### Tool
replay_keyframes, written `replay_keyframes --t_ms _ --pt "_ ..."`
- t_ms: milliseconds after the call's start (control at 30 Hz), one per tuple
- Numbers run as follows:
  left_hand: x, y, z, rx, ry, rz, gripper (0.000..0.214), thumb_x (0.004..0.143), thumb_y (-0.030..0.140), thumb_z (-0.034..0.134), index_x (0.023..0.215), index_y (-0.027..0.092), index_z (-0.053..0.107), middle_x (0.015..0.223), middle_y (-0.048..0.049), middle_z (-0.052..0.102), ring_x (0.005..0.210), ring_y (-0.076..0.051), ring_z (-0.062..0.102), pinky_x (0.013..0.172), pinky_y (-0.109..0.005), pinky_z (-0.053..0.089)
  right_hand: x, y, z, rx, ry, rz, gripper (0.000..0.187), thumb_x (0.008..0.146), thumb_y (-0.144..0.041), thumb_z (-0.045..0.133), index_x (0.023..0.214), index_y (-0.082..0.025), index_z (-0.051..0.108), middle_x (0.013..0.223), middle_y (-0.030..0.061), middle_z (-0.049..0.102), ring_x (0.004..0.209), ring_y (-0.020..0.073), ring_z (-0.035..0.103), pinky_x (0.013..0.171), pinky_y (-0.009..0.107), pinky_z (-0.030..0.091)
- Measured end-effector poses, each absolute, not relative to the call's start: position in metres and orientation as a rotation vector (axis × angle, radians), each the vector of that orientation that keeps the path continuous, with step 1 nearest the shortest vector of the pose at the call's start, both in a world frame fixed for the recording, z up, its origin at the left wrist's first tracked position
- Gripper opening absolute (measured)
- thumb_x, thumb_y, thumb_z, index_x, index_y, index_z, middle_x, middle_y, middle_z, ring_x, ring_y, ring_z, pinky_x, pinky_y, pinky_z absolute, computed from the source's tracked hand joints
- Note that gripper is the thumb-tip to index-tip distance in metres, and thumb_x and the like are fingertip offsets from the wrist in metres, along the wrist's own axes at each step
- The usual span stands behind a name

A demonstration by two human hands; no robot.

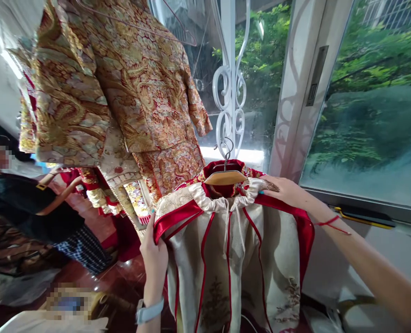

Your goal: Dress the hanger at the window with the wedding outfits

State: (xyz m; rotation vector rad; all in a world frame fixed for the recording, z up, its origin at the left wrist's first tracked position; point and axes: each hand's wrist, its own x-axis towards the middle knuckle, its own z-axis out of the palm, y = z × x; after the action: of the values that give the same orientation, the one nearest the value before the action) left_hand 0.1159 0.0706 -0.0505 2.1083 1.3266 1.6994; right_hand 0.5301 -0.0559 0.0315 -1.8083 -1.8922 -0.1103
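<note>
A cream and red garment (226, 259) hangs on a wooden hanger (225, 177) whose metal hook (227, 150) catches on a white scrolled window grille (230, 97). My left hand (154, 252) grips the garment's left shoulder edge, fingers closed on the red trim. My right hand (282, 188) lies on the right shoulder by the drawstring collar, its fingers pressed to the cloth. A red thread circles my right wrist and a pale watch sits on my left wrist.
A gold and red embroidered jacket (136, 78) hangs above left on a wire hanger, with more embroidered pieces below it. A person in dark clothes (25, 208) sits at the left. A glass sliding door (372, 101) fills the right. The floor is dark red.
</note>
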Motion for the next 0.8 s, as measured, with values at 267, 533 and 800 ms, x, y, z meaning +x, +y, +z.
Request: replay_keyframes --t_ms 267,533,800 --pt "0.094 0.041 0.027 2.303 1.223 1.912 0.064 0.062 0.001 0.035 0.112 0.019 0.071 0.123 -0.0017 0.069 0.118 -0.021 0.062 0.109 -0.042 0.045 0.516 -0.040 0.015 -1.974 -1.906 -0.138 0.038 0.099 -0.041 0.035 0.120 -0.017 0.056 0.093 0.0130 0.072 0.081 0.0276 0.069 0.073 0.036 0.051" --pt "0.130 -0.004 -0.036 2.126 1.332 2.044 0.065 0.076 -0.003 0.035 0.130 0.023 0.060 0.138 -0.0056 0.059 0.131 -0.022 0.051 0.111 -0.041 0.042 0.507 -0.038 0.008 -1.895 -1.869 -0.084 0.037 0.099 -0.043 0.032 0.115 -0.018 0.053 0.108 0.0155 0.068 0.094 0.0297 0.067 0.080 0.039 0.051" --pt "0.176 -0.018 -0.078 2.182 1.278 2.158 0.052 0.082 0.014 0.059 0.133 0.024 0.053 0.136 -0.0135 0.055 0.130 -0.029 0.049 0.107 -0.049 0.041 0.516 -0.043 0.011 -1.717 -1.923 -0.097 0.042 0.098 -0.044 0.038 0.132 -0.022 0.046 0.133 0.0110 0.058 0.118 0.0277 0.059 0.095 0.040 0.049"
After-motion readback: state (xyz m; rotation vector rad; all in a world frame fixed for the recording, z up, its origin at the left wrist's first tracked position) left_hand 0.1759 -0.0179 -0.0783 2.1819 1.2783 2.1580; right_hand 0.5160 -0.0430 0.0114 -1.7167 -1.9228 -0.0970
